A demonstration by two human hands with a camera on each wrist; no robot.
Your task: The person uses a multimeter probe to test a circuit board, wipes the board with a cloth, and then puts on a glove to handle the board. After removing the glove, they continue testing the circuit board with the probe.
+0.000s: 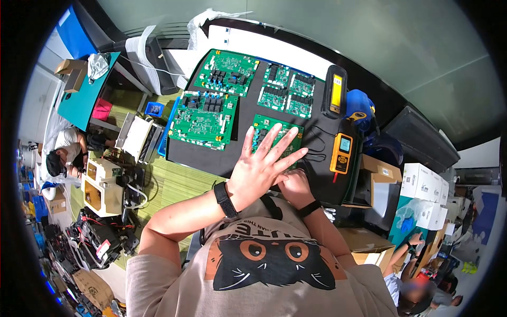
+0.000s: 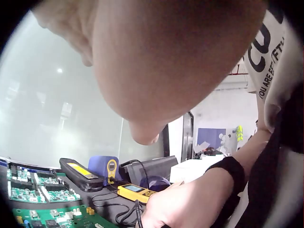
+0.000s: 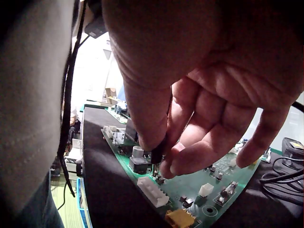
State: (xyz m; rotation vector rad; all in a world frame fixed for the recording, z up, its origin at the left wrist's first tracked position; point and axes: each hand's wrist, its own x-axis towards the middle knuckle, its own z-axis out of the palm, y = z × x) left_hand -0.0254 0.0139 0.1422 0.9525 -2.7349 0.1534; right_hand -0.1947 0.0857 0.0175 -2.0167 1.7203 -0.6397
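Observation:
In the head view, my left hand [image 1: 259, 171] hangs spread over a green circuit board [image 1: 260, 122], its fingers straight. It fills the top of the left wrist view [image 2: 156, 61] as a large, close shape. My right hand [image 1: 297, 187] is at the board's near edge, partly behind the left. The right wrist view shows the right hand [image 3: 204, 95] pinching a small dark thing [image 3: 158, 154] between thumb and fingers, down among the components of the board [image 3: 178, 187], beside a black square component and a white connector [image 3: 152, 191].
Two large green boards [image 1: 203, 129] lie left on the black mat [image 1: 193, 154], several smaller ones [image 1: 272, 98] behind. At the right are a yellow meter [image 1: 342, 153] with black cables, a black case [image 1: 334, 92] and cardboard boxes [image 1: 380, 169]. People are seen at both sides.

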